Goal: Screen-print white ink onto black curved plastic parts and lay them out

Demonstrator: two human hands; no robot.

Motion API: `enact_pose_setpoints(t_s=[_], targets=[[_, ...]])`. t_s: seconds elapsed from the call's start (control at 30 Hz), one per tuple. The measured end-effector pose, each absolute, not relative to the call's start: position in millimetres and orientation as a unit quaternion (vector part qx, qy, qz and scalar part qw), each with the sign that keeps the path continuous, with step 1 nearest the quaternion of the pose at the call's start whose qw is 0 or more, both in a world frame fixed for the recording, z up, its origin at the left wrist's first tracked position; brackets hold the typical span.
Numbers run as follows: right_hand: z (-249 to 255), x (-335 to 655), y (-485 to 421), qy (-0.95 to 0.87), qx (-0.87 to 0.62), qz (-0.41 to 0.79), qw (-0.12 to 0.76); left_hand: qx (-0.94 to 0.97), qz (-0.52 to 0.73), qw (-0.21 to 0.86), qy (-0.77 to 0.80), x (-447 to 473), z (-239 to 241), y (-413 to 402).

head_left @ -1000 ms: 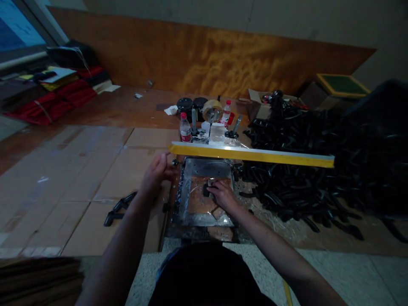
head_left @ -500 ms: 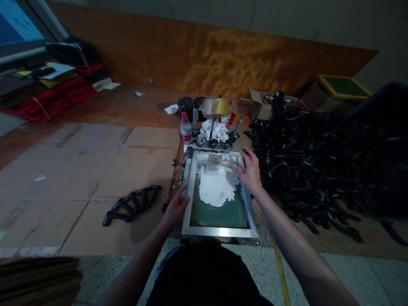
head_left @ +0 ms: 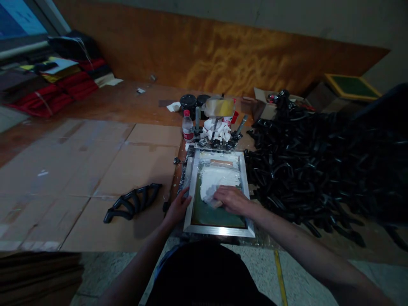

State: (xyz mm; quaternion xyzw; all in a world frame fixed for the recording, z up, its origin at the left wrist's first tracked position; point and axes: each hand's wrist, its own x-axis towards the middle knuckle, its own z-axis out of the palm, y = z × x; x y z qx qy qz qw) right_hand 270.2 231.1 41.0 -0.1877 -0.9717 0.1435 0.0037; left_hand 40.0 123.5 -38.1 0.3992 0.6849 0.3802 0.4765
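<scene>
A silk-screen printing frame (head_left: 219,231) with metal rails and green mesh lies in front of me, white ink (head_left: 212,176) spread thickly over its middle. My right hand (head_left: 232,199) is closed on a squeegee (head_left: 211,200), partly hidden by the fingers, at the near edge of the ink. A second squeegee (head_left: 221,162) with a tan edge rests on the mesh near the far rail. At the frame's left rail, my left hand (head_left: 179,207) grips the side with thumb and fingers.
To the left, several curved black tubes (head_left: 132,202) lie in a row on cardboard (head_left: 79,170). A large heap of black tubes (head_left: 293,165) fills the right. Behind the frame stand a bottle (head_left: 188,127), clamps, crumpled white paper (head_left: 216,129) and dark tubs (head_left: 188,102).
My right hand has moved from the frame's far right side toward me and left, drawing a squeegee across the ink. My left hand has stayed at the left rail.
</scene>
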Motion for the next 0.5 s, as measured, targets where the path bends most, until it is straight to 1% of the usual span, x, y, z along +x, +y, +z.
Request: enact_pose_setpoints(t_s=[0.07, 0.13, 0.2, 0.27, 0.33, 0.4, 0.5], targets=[[43, 266, 236, -0.963, -0.221, 0.153, 0.017, 0.398, 0.385, 0.471, 0.686, 41, -35, 124], [38, 260, 237, -0.955, -0.26, 0.132, 0.056, 0.395, 0.39, 0.471, 0.686, 41, -33, 124], [25, 259, 231, -0.955, -0.261, 0.1, 0.101, 0.389, 0.397, 0.477, 0.681, 41, -32, 124], [12, 264, 219, -0.959, -0.237, 0.086, 0.128, 0.379, 0.402, 0.488, 0.676, 42, -33, 123], [6, 271, 210, -0.963, -0.215, 0.1, 0.129, 0.368, 0.405, 0.498, 0.673, 42, -34, 123], [10, 272, 212, -0.961, -0.218, 0.124, 0.118, 0.359, 0.405, 0.508, 0.67, 42, -34, 123], [32, 256, 236, -0.939, -0.293, 0.13, 0.127, 0.352, 0.408, 0.531, 0.654, 40, -26, 124]])
